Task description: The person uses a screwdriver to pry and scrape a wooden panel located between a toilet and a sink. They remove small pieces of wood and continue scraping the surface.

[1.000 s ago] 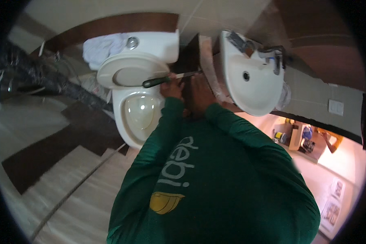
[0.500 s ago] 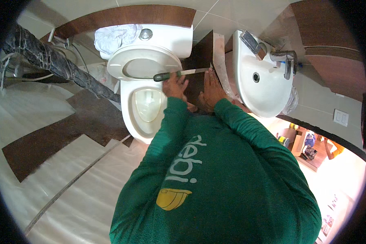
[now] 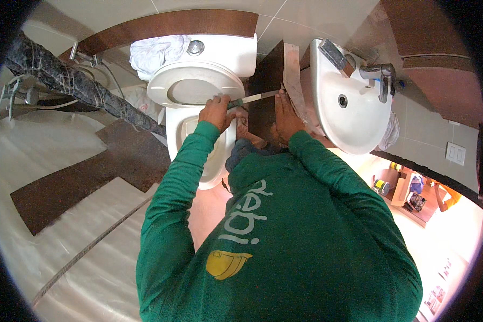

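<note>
My left hand (image 3: 216, 112) is closed round the green handle of a long flat-bladed tool (image 3: 258, 97), in front of the toilet's raised seat. Its blade points right, and the tip meets the edge of a dark brown panel (image 3: 268, 67) between toilet and basin. My right hand (image 3: 287, 118) lies against this panel with fingers stretched out, the fingertips beside the blade's tip. A pale strip (image 3: 293, 70) runs along the panel's edge. The exact kind of blade is too small to tell.
On the left stands the white toilet (image 3: 173, 155), a crumpled white cloth (image 3: 155, 53) on its tank. To the right, a basin (image 3: 354, 126) holds a grey block-like tool (image 3: 334, 56) on its rim. A dark wrapped pipe (image 3: 86, 80) slants across the left. Sheeting (image 3: 86, 257) covers the floor.
My left hand has shifted a little left and up, now covering more of the handle; the left elbow has swung outward. The tool has slid slightly right. The right hand stays at the panel.
</note>
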`<state>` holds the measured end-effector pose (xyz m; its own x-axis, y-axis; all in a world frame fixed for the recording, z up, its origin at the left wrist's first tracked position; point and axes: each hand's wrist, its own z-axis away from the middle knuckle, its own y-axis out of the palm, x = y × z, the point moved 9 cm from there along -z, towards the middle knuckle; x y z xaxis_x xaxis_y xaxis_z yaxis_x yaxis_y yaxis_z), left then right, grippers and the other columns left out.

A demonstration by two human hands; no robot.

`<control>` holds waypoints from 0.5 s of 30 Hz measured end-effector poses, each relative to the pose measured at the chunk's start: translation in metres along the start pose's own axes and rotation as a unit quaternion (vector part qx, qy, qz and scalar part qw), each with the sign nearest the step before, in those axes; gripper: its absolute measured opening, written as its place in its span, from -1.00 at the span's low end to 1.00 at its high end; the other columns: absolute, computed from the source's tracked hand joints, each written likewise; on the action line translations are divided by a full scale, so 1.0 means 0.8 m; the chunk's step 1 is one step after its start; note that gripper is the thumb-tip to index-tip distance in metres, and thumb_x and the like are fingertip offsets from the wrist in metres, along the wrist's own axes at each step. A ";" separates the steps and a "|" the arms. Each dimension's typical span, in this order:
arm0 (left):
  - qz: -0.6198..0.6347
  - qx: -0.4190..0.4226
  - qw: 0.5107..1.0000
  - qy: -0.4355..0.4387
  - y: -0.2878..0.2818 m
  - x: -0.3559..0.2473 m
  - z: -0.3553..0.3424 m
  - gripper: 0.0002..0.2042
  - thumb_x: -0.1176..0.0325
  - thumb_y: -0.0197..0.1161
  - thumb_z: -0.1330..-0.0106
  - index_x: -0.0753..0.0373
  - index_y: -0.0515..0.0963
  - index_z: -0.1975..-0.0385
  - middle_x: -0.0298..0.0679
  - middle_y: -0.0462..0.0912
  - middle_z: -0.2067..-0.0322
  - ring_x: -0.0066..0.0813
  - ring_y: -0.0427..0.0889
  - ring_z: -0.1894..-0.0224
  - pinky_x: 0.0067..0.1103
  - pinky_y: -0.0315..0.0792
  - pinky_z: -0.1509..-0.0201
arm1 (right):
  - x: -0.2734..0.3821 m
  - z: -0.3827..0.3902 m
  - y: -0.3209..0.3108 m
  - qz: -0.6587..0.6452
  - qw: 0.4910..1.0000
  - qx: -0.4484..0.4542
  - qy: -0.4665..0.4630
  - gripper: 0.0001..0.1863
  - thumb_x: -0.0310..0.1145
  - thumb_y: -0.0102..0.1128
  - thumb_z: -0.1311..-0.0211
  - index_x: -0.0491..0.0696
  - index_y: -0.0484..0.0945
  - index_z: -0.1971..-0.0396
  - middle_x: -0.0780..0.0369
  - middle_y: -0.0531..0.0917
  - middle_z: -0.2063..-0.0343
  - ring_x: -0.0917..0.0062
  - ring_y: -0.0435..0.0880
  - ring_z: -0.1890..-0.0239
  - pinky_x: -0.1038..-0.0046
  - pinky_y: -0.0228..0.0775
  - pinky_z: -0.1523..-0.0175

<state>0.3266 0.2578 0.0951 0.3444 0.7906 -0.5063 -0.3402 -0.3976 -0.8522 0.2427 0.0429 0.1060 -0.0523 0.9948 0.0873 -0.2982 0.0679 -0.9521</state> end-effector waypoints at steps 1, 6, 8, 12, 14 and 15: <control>0.018 0.032 0.999 -0.009 0.007 0.002 -0.005 -0.48 -0.15 0.29 -0.36 0.18 0.56 -0.04 0.02 0.65 0.11 0.10 0.66 0.10 -0.09 0.58 0.00 | 0.001 -0.002 0.000 -0.002 1.000 -0.002 0.004 0.05 -0.36 0.18 -0.14 -0.32 -0.21 -0.54 -0.09 -0.18 -0.59 0.02 -0.07 -0.62 0.14 0.02 -0.62; -0.019 -0.011 1.000 -0.008 -0.009 -0.007 -0.020 -0.54 -0.14 0.17 -0.46 0.16 0.59 0.03 0.03 0.66 0.13 0.12 0.66 0.11 -0.08 0.59 0.04 | 0.005 -0.002 -0.001 -0.006 1.000 -0.003 0.022 0.03 -0.32 0.18 -0.16 -0.35 -0.19 -0.53 -0.12 -0.15 -0.58 0.05 -0.09 -0.63 0.20 -0.07 -0.65; -0.022 -0.018 0.999 -0.026 -0.005 -0.005 -0.017 -0.55 -0.15 0.17 -0.45 0.15 0.61 0.05 0.00 0.68 0.16 0.11 0.66 0.11 -0.08 0.59 0.05 | 0.007 -0.006 0.002 0.001 1.000 -0.011 0.024 0.03 -0.31 0.18 -0.17 -0.36 -0.18 -0.53 -0.14 -0.14 -0.58 0.06 -0.10 -0.63 0.21 -0.09 -0.66; 0.023 -0.057 0.998 -0.026 -0.010 -0.009 -0.002 -0.57 -0.15 0.23 -0.40 0.10 0.63 0.07 -0.08 0.71 0.19 0.05 0.65 0.14 -0.12 0.56 0.08 | 0.003 -0.011 0.014 0.006 0.999 0.000 0.041 0.01 -0.32 0.17 -0.17 -0.38 -0.16 -0.52 -0.17 -0.12 -0.57 0.06 -0.11 -0.63 0.22 -0.09 -0.66; 0.060 -0.095 0.994 -0.004 -0.019 -0.007 -0.001 -0.61 -0.11 0.28 -0.38 0.08 0.64 0.07 -0.12 0.71 0.21 0.03 0.63 0.15 -0.14 0.55 0.09 | 0.002 -0.011 0.017 0.011 0.999 -0.008 0.033 0.00 -0.33 0.17 -0.18 -0.39 -0.16 -0.51 -0.19 -0.11 -0.56 0.04 -0.10 -0.63 0.21 -0.09 -0.66; 0.075 -0.109 0.991 0.006 -0.028 -0.007 -0.005 -0.63 -0.08 0.30 -0.37 0.08 0.64 0.08 -0.14 0.70 0.22 0.02 0.61 0.15 -0.15 0.54 0.08 | 0.004 -0.012 0.014 0.010 0.999 -0.016 0.026 0.00 -0.32 0.16 -0.19 -0.40 -0.16 -0.51 -0.20 -0.11 -0.56 0.02 -0.10 -0.63 0.20 -0.09 -0.66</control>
<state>0.3359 0.2607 0.1163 0.3158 0.7100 -0.6294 -0.1915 -0.6020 -0.7752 0.2479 0.0476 0.0928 -0.0087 0.9985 0.0543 -0.2660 0.0500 -0.9627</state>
